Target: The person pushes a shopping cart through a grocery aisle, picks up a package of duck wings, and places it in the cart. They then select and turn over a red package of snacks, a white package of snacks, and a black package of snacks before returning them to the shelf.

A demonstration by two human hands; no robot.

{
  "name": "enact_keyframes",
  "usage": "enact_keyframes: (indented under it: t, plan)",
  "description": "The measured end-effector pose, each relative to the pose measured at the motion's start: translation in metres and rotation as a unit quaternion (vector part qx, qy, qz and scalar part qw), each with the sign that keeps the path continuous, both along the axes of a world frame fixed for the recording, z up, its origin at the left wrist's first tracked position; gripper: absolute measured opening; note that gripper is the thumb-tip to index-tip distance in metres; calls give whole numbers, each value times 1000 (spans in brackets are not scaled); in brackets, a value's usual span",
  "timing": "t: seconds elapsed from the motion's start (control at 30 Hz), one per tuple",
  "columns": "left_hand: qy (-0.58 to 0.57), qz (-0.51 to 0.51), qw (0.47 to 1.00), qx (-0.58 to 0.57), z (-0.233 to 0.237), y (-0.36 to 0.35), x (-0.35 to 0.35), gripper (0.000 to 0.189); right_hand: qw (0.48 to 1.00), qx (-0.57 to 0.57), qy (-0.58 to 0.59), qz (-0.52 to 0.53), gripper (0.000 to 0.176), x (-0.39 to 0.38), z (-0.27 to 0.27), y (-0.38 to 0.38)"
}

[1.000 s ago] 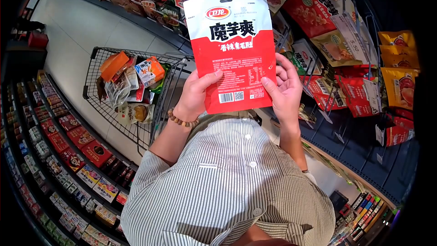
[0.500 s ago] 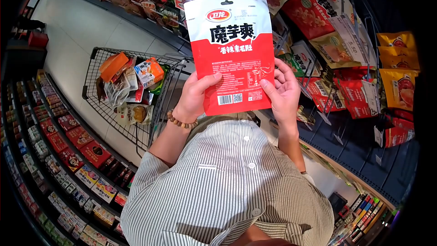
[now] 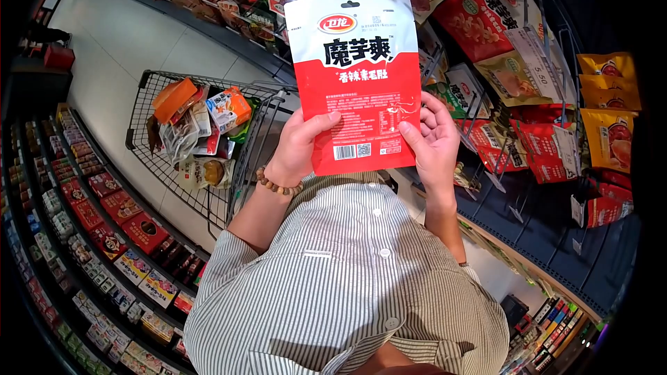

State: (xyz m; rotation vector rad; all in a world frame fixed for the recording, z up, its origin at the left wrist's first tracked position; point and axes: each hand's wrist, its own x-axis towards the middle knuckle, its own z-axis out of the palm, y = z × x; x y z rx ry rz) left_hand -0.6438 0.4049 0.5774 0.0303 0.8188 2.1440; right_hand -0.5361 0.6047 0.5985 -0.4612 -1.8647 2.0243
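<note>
A red and white snack bag [image 3: 358, 83] is held upright in front of my chest, its printed face with small text and a barcode toward me. My left hand [image 3: 295, 146] grips its lower left edge, thumb on the front and the other fingers hidden behind; a beaded bracelet is on that wrist. At the lower right edge, my right hand [image 3: 434, 140] pinches the bag with the thumb on the front, its fingers curled at the side and partly behind.
A wire shopping cart [image 3: 142, 146] with several packages stands on the left. Shelves of boxed goods [image 3: 142, 232] curve along the lower left. On the right, a rack [image 3: 535, 236] carries hanging red bags [image 3: 542, 146] and yellow bags [image 3: 608, 139].
The bag and both hands have shifted very slightly to the right. My grip on it looks the same.
</note>
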Motion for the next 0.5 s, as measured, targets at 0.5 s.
enact_keyframes:
  t: [0.5]
  plan:
    - [-2,-7,1000,-12,-4,-1,-1,39,1000,1,2,0,52,2,-2,2]
